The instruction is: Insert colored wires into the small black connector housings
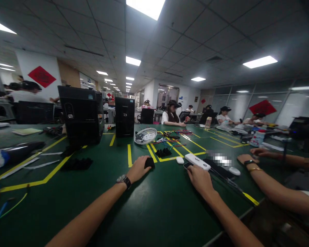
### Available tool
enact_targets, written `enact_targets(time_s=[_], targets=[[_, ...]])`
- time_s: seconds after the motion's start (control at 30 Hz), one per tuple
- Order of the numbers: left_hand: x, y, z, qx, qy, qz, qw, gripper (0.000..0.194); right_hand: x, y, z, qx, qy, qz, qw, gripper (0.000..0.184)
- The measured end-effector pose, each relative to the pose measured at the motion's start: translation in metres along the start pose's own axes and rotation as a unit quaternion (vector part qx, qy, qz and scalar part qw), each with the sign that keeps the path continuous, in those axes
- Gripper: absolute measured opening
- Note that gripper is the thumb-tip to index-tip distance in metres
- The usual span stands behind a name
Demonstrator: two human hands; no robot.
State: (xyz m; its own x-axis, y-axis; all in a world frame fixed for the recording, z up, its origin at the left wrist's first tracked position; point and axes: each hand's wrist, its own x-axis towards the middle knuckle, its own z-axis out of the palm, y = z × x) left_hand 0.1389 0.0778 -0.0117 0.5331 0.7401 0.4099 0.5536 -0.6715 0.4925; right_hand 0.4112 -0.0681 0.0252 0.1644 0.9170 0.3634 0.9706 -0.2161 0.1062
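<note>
My left hand (138, 169), with a watch on its wrist, is closed round a small black piece (149, 163) just above or on the green table. I cannot make out what kind of piece it is. Curled fingers of my right hand (200, 177) are on a dark flat thing with a pale rim, like a phone (187, 165); most of it is hidden under the hand. Right behind that hand lies a long white device (197, 161) marked 3. A small white case (180, 160) sits between my hands, and a cluster of black pieces (163, 152) lies farther back.
Two black computer cases (125, 116) stand at the back left. A white basket (145, 136) and coloured wires (173, 139) lie mid-table among yellow tape lines. More black pieces (77, 164) are at left. A co-worker's hand (245, 159) rests at right, near a white mouse (234, 171).
</note>
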Motion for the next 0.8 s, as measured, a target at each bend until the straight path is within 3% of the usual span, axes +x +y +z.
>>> enact_targets(time_s=[0.17,0.27,0.33,0.43,0.53,0.67,0.8], targets=[[-0.080,0.013,-0.045,-0.135,-0.020,0.041,0.990,0.045,0.008,-0.023,-0.025,0.135,0.059,-0.023,0.989,0.027],[-0.115,0.016,-0.067,-0.214,-0.012,0.001,0.977,0.044,0.010,-0.067,-0.044,0.297,0.058,-0.091,0.949,0.027],[-0.130,0.014,-0.076,-0.291,-0.001,-0.041,0.956,0.045,0.010,-0.108,-0.053,0.393,0.017,-0.135,0.909,0.028],[-0.143,0.004,-0.086,-0.426,0.028,-0.098,0.899,0.051,0.009,-0.173,-0.056,0.523,-0.101,-0.161,0.831,0.028],[-0.147,-0.008,-0.095,-0.511,0.096,-0.126,0.845,0.056,0.010,-0.231,-0.045,0.591,-0.192,-0.172,0.764,0.027],[-0.144,-0.022,-0.107,-0.539,0.185,-0.119,0.813,0.063,0.009,-0.277,-0.025,0.612,-0.187,-0.158,0.752,0.031],[-0.140,-0.031,-0.109,-0.560,0.196,-0.109,0.797,0.063,-0.002,-0.291,-0.020,0.622,-0.153,-0.134,0.756,0.032]])
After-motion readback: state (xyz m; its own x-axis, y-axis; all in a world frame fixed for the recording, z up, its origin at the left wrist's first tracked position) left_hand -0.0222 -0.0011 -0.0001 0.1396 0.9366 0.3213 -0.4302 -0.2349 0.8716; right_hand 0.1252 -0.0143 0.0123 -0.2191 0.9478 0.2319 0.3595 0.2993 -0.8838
